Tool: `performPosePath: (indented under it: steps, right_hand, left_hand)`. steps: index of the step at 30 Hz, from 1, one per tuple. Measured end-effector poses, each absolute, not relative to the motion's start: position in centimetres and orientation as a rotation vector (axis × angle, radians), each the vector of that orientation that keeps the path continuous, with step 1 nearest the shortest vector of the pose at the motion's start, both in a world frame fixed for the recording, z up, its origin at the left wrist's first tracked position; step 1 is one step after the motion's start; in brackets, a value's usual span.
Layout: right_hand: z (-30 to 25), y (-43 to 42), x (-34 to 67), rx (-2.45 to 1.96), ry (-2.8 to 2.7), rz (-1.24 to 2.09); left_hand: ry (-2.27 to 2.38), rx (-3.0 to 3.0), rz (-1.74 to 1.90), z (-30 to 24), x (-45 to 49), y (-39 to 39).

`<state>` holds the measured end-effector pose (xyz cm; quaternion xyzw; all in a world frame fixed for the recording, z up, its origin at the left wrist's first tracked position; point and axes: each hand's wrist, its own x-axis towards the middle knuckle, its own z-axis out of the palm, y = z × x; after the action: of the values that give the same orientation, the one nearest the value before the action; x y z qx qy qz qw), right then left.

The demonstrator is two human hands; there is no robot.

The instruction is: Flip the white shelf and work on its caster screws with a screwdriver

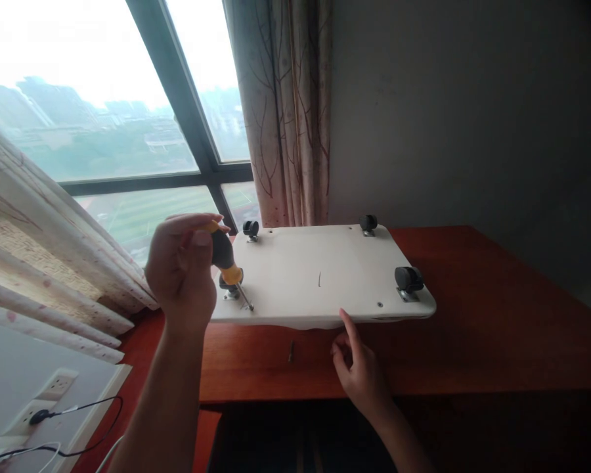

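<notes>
My left hand is closed around the black-and-yellow handle of a screwdriver. Its shaft slants down to a screw spot at the front left of a white board, beside a black caster that the handle partly covers. Whether the tip sits in a screw head is too small to tell. My right hand rests at the board's front edge, index finger stretched onto it, other fingers loosely bent, nothing visible in them. A thin, dark L-shaped piece, resembling a hex key, lies on the board.
More black casters stand at the front right, back right and back left corners. A small screw-like piece lies on the reddish wooden table. Left are a curtain, a window and a socket strip with cables.
</notes>
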<state>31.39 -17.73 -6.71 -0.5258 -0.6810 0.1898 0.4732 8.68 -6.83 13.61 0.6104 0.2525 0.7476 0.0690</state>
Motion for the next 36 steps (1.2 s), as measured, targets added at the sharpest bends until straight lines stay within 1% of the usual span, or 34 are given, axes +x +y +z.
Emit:
performPosePath:
  steps: [7,14,22,27,36]
  right_hand:
    - [-6.7,-17.7,31.3,-1.289,-1.675,0.427]
    - [-6.8,-17.7,31.4,-1.288,-1.669,0.456]
    - [-6.5,-17.8,31.4,-1.288,-1.664,0.462]
    - [-6.4,-17.9,31.4,-1.275,-1.664,0.481]
    - [-7.1,-17.7,31.5,-1.297,-1.659,0.485]
  left_hand:
    - [0.683,1.851,2.188,13.9,9.0,-6.5]
    - [0.945,1.923,2.097,13.7,9.6,-7.1]
    - [0.785,1.813,2.342,13.1,9.2,-5.4]
    - [0.821,1.729,2.307,12.9,8.8,-5.1]
    - [0.724,1.807,2.407,12.6,7.1,-3.4]
